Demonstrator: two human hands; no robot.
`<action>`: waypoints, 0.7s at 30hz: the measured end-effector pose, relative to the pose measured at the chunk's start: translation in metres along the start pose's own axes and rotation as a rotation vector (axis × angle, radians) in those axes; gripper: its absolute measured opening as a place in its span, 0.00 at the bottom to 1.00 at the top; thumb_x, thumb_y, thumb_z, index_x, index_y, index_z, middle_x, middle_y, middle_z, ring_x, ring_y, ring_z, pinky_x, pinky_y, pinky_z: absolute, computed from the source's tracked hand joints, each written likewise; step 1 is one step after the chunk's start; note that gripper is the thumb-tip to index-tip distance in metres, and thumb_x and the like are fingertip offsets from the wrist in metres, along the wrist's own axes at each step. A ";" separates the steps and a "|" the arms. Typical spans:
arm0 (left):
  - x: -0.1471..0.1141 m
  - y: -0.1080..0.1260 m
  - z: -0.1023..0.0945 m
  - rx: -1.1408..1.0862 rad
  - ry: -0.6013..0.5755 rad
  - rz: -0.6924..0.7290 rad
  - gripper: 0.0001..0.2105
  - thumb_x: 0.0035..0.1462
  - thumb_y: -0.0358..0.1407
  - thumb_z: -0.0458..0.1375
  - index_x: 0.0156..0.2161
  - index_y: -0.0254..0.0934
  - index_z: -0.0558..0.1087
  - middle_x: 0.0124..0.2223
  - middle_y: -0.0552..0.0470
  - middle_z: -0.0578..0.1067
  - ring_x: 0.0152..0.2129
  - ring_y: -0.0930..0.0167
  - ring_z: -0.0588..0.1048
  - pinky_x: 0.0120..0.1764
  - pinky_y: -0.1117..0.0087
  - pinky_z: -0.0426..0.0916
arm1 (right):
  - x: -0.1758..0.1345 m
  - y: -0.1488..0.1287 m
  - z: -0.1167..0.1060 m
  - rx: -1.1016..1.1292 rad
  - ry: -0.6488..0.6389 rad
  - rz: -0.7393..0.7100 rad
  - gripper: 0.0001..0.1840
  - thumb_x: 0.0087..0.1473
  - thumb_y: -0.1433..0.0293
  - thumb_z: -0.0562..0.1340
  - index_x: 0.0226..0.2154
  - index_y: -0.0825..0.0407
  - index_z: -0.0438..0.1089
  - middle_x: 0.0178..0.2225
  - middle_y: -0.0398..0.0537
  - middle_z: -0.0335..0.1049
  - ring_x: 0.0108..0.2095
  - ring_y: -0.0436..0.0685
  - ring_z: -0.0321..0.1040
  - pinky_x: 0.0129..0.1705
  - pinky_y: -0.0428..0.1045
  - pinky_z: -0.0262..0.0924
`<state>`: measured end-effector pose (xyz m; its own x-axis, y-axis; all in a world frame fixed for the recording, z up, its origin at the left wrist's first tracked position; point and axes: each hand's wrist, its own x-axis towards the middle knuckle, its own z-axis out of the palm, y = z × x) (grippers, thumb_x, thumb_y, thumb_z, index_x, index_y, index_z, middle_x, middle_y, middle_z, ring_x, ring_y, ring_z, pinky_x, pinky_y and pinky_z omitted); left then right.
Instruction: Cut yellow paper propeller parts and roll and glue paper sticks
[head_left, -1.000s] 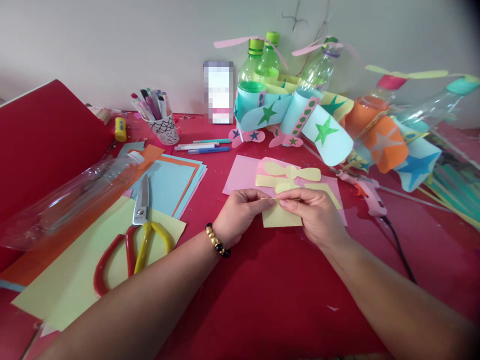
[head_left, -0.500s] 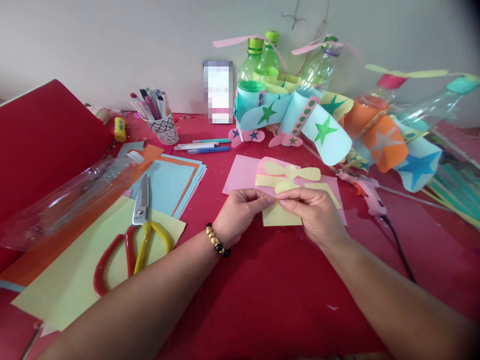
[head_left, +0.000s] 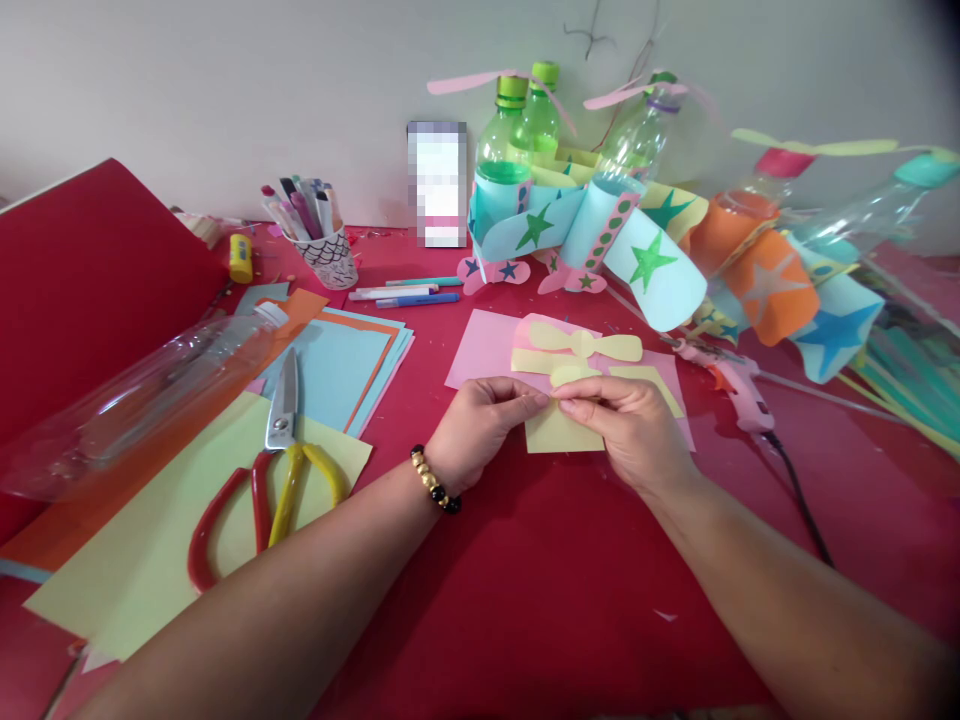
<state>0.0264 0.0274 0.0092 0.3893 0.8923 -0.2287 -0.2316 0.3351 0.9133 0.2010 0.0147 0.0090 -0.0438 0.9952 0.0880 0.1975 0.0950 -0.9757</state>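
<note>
My left hand (head_left: 491, 425) and my right hand (head_left: 637, 425) meet at the middle of the table, each with thumb and forefinger pinched together. Between the fingertips is a small piece of yellow paper (head_left: 574, 376), its rounded top showing above my fingers and the rest covered. Under my hands lies a yellow paper sheet (head_left: 562, 436). Just beyond them, a yellow paper propeller (head_left: 585, 345) rests on pink paper (head_left: 480, 350), with a yellow strip (head_left: 531, 361) beside it. A black and gold bead bracelet is on my left wrist.
Scissors (head_left: 281, 425) and a clear plastic bottle (head_left: 172, 385) lie on coloured paper at left. A pen cup (head_left: 326, 260), loose pens (head_left: 416, 299) and a phone (head_left: 444, 185) are at the back. Decorated bottle planes (head_left: 502, 205) stand back right, near a pink glue gun (head_left: 739, 390).
</note>
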 end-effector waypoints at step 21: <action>-0.001 0.002 0.002 -0.008 0.005 -0.008 0.10 0.48 0.39 0.63 0.30 0.33 0.75 0.29 0.50 0.76 0.26 0.74 0.72 0.32 0.72 0.66 | -0.001 -0.003 -0.001 -0.050 -0.002 -0.021 0.06 0.48 0.70 0.65 0.31 0.44 0.78 0.26 0.40 0.74 0.28 0.52 0.66 0.32 0.49 0.61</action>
<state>0.0269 0.0266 0.0122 0.3864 0.8910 -0.2383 -0.2357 0.3452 0.9085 0.2011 0.0133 0.0121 -0.0506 0.9929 0.1075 0.2453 0.1167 -0.9624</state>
